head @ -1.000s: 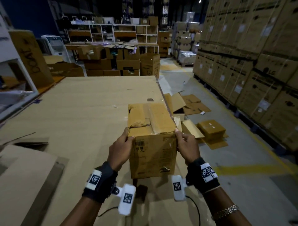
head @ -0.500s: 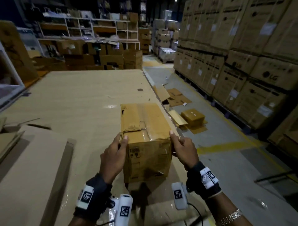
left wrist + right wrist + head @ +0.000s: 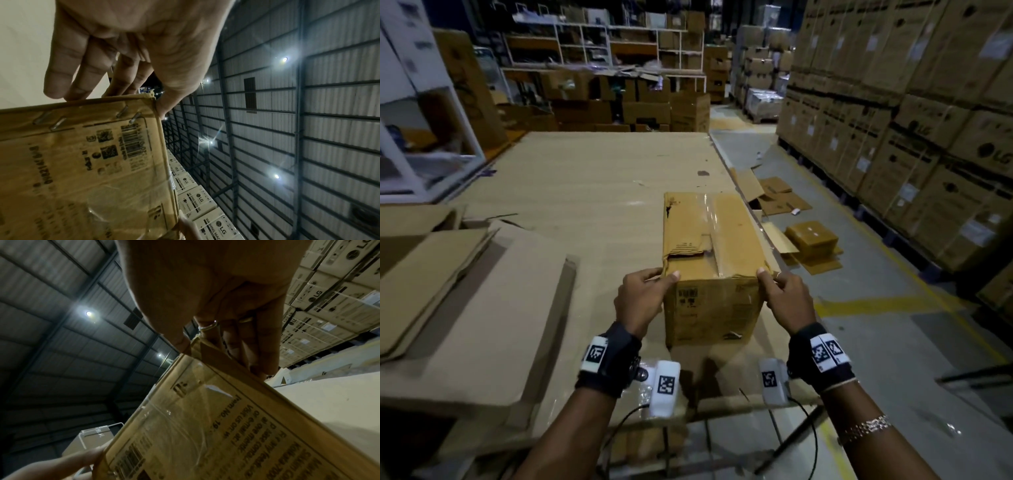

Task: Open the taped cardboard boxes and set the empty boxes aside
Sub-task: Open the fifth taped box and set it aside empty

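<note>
**Two hands grip a taped cardboard box on a warehouse table**

A brown, oblong cardboard box (image 3: pixel 714 260) sealed with clear tape stands on a wide table covered in tan cardboard sheeting (image 3: pixel 585 192), near its right edge. The left hand (image 3: pixel 642 301) pinches the box's near top-left corner, thumb on the near face and fingers down the side. The right hand (image 3: pixel 787 301) grips the near top-right corner the same way, fingers curled round the edge.

The left wrist view shows what the head view blurs: metal staples (image 3: pixel 51 121) along the box's edge, a printed barcode (image 3: pixel 131 142) and two square codes; the remaining print is too smeared to read. The right wrist view shows partial print on the box, "Item No." and "Visit us on", under wrinkled tape, plus a silver ring (image 3: pixel 207 326) on one right finger. The head view alone shows a gold chain bracelet (image 3: pixel 864 430) on the right forearm.

Tall stacks of large brown cartons (image 3: pixel 893 120) line the right aisle, marked "LG"; the left wrist view reads "WASHING MACHINE" on them. Flattened cardboard pieces (image 3: pixel 784 198) lie on the grey floor beside the table, and more flat sheets (image 3: pixel 448 291) rest on the table's left.
</note>
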Demonstrator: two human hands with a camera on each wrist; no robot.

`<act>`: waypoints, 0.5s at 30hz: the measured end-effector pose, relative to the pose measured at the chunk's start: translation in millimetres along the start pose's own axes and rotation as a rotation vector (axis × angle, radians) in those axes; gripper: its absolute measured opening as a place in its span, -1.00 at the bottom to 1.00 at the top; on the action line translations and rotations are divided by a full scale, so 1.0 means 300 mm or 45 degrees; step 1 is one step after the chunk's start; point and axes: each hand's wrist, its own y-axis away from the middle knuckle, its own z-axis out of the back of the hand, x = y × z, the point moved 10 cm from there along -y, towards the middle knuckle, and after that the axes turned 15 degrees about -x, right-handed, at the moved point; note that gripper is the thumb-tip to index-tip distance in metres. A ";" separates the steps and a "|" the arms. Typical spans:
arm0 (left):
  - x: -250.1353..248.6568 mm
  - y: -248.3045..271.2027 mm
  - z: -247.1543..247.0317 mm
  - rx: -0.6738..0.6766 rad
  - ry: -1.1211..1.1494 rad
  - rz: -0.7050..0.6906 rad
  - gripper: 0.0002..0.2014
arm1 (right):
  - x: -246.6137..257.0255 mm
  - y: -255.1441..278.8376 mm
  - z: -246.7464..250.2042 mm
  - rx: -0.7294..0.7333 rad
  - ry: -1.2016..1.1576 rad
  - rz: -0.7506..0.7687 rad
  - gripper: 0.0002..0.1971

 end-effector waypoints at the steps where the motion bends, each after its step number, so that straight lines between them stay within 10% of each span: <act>1: 0.004 0.023 0.008 0.004 0.026 -0.009 -0.40 | -0.009 0.012 0.010 0.008 -0.030 0.003 -0.47; 10: 0.019 0.330 0.101 0.119 0.016 -0.404 -0.54 | -0.068 0.253 0.114 0.269 -0.344 0.125 -0.77; 15: 0.140 0.431 0.139 0.090 -0.115 -0.451 -0.48 | -0.153 0.400 0.118 0.399 -0.393 0.176 -0.54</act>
